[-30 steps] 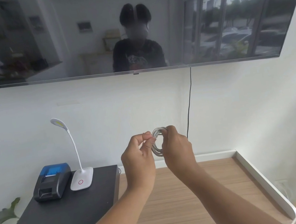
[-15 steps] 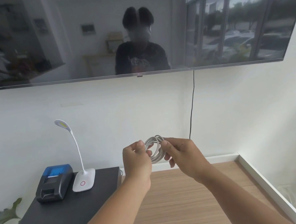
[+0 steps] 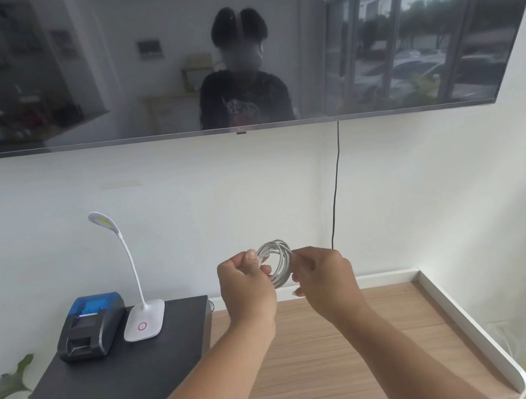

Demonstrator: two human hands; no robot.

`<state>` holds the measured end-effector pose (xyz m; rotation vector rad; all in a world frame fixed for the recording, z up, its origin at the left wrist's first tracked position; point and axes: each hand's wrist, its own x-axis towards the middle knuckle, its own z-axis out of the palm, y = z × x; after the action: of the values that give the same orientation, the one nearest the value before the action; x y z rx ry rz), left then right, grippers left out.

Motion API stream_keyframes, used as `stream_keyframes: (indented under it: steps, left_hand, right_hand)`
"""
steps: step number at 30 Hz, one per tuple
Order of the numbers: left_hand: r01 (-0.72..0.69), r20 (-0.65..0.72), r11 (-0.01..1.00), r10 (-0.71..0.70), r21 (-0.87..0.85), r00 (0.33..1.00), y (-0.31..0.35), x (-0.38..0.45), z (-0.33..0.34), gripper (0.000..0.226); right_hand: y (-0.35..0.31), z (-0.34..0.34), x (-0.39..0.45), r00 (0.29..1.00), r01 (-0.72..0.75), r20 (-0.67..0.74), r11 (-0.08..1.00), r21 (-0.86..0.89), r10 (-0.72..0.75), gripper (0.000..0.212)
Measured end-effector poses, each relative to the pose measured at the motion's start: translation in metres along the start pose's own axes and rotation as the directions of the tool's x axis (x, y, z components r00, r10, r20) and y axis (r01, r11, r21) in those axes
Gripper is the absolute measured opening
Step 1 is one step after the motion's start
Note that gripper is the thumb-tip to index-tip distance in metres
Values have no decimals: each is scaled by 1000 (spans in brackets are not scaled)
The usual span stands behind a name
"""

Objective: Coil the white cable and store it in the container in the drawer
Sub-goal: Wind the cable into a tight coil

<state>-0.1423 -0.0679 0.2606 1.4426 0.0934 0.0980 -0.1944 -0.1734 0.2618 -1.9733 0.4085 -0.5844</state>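
The white cable (image 3: 278,259) is wound into a small round coil of several loops, held upright in the air in front of the white wall. My left hand (image 3: 245,288) pinches the coil's left side between thumb and fingers. My right hand (image 3: 324,280) grips its right side, fingers curled toward me. Both hands hover above the wooden tabletop (image 3: 342,356). No drawer or container is in view.
A black side cabinet (image 3: 112,386) at the left carries a small black and blue printer (image 3: 91,325) and a white gooseneck lamp (image 3: 144,322). A wall-mounted TV (image 3: 235,49) hangs above, with a black cord (image 3: 335,189) running down. The table has a raised white rim (image 3: 464,316) at right.
My hands have drawn slightly apart and the coil has turned so that its open ring faces me more fully. The view has shifted a little downward.
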Motion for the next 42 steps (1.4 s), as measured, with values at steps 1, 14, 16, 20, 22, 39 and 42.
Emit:
stream_keyframes:
  steps: [1,14,16,20,22,39,42]
  left_hand:
    - [0,-6,1000,0,-8,1000,0,-3,0,20]
    - [-8,80,1000,6,23,997,-20,-11,-17,19]
    - [39,116,998,-33,-53,993,-25,-6,-28,16]
    - [140,235,987,-119,-73,965,-42,-5,-56,9]
    - [123,302,992,-115,-7,946,-53,-11,-66,8]
    - [-26,230,999,18,31,973,-45,-55,-43,38]
    - [47,268,998,-35,-40,963,-41,-49,-42,27]
  right_hand:
    - [-2,2,-1,999,-29,34,999,39,27,34]
    - [5,1,-5,959,-219,230,948,229,166,25]
    - [11,-6,-8,945,-273,262,917,291,198,24]
    - [25,-10,-23,909,-366,358,822,437,214,23]
    - [30,-5,-33,906,-376,367,803,462,212,24]
    - [20,21,-49,999,8,33,955,297,-19,24]
    - [16,15,-48,994,27,92,967,252,-51,28]
